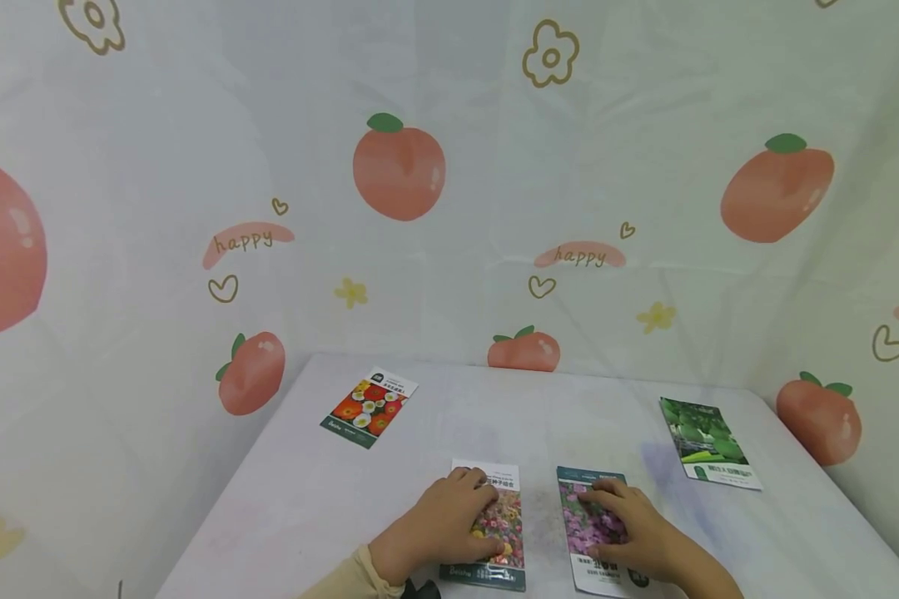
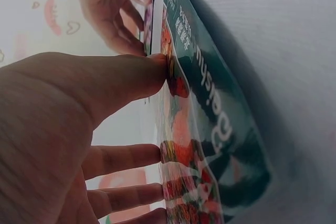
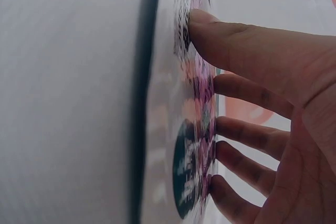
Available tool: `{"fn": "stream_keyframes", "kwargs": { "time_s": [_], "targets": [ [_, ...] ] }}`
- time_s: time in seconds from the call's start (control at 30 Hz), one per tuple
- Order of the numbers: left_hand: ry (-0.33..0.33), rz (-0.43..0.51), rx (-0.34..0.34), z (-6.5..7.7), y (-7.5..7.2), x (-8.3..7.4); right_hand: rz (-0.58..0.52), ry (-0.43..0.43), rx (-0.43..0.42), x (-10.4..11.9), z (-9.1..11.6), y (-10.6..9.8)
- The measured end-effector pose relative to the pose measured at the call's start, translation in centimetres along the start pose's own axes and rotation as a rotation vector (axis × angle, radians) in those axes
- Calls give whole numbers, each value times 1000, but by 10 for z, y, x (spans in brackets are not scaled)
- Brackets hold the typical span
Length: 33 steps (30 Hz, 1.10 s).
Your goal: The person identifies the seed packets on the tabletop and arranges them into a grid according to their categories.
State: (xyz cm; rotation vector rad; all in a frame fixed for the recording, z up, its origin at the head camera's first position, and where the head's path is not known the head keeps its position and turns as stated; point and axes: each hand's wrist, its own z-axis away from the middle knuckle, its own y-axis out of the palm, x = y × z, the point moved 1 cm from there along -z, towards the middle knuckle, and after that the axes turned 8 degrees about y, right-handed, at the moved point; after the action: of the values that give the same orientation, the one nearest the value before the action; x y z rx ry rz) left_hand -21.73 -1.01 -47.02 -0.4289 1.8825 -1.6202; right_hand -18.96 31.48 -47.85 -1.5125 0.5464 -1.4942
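Observation:
A flower seed packet (image 1: 508,517) with mixed blooms and a dark green lower band lies flat on the white table. My left hand (image 1: 445,520) rests on it, thumb and fingertips spread on its printed face. In the left wrist view those fingertips touch the front of the packet (image 2: 210,103), next to its band. Beside it, to the right, is a second seed packet (image 1: 575,524) showing purple flowers. My right hand (image 1: 640,528) touches that one with thumb and fingertips set apart. The right wrist view has the thumb (image 3: 210,30) on the packet's white printed part.
At the back left lies a packet with red and white flowers (image 1: 370,408). A green vegetable packet (image 1: 707,441) is near the right edge of the table (image 1: 569,408). Behind stands a white cloth (image 1: 464,283) printed with peaches, hearts and flowers.

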Motion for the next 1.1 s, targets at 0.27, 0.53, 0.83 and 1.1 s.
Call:
{"fn": "stream_keyframes", "kwargs": {
  "time_s": [0.27, 0.53, 0.83, 1.1],
  "targets": [
    [20, -12, -4, -5, 3, -2, 13, 4, -9, 0, 0, 1],
    [26, -12, -4, -10, 6, -2, 17, 9, -11, 2, 0, 1],
    [32, -35, -3, -13, 3, -8, 4, 3, -10, 3, 1, 0],
    [51, -41, -18, -16, 7, -7, 5, -10, -13, 2, 1, 0]
  ]
}}
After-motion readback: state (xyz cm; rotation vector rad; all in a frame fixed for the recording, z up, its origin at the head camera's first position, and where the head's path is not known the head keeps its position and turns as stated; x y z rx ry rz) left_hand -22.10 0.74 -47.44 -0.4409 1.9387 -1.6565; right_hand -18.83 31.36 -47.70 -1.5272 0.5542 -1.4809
